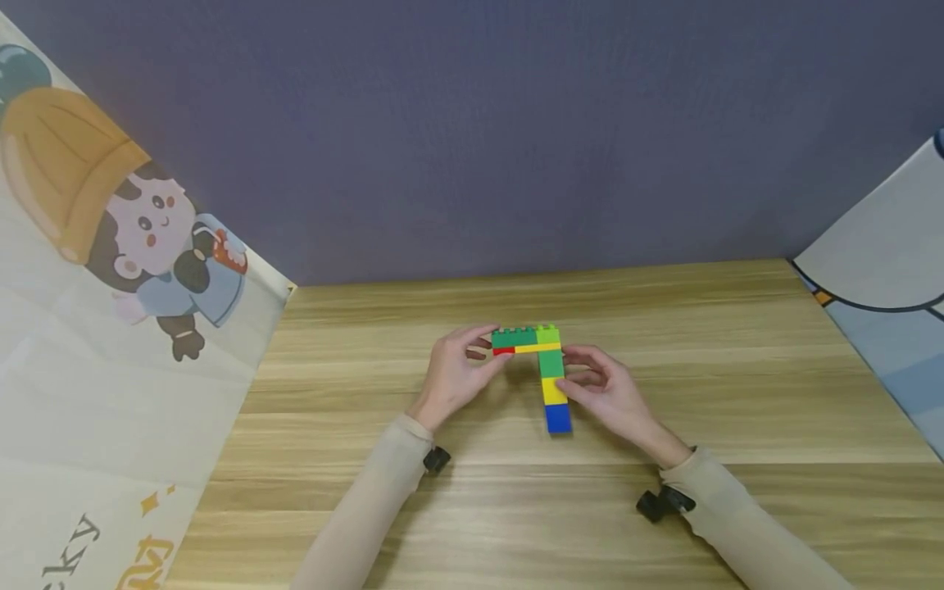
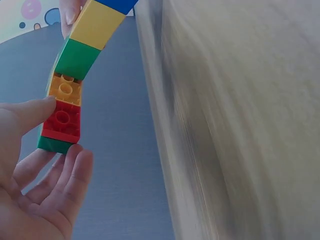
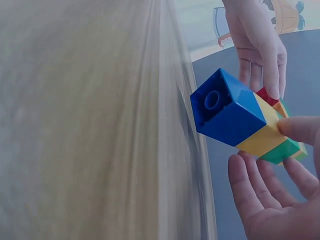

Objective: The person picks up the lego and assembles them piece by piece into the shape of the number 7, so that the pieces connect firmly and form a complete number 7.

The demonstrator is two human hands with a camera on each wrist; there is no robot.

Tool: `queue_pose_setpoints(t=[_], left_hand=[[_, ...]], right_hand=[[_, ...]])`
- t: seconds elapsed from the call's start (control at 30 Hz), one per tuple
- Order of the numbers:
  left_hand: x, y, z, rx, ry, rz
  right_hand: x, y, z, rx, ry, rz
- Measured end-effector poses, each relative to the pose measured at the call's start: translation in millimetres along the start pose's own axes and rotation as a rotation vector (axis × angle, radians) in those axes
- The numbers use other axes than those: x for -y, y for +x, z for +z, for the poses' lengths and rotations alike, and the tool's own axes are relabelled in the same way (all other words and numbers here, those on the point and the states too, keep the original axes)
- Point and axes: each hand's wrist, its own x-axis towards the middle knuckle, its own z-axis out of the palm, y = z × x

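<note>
Both hands hold one joined shape of toy building bricks, bent like an upside-down L. In the head view its top arm has a dark green brick and a light green brick, over a red brick and a yellow-orange one. Downward from the right end run a green brick, a yellow brick and a blue brick. My left hand pinches the left end, its thumb by the red brick's underside. My right hand grips the column, thumb on the yellow brick.
Below the hands spreads a wood-grain table. A dark blue-grey panel rises along its far edge. Cartoon-printed sheets stand at the left and right. Small black devices sit on the left wrist and right wrist.
</note>
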Motion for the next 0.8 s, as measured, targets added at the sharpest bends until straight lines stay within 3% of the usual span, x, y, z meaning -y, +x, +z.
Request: queue_pose_setpoints(t=[0.27,0.8], left_hand=[[2.1,5.7,2.9,0.014,-0.018,-0.071],[13.7,9.7,8.9,0.052,0.014,-0.2]], right_hand=[[3,0.7,0,0.004,-0.013,0.106],[-3,9.4,4,0.011,-0.094,0.17]])
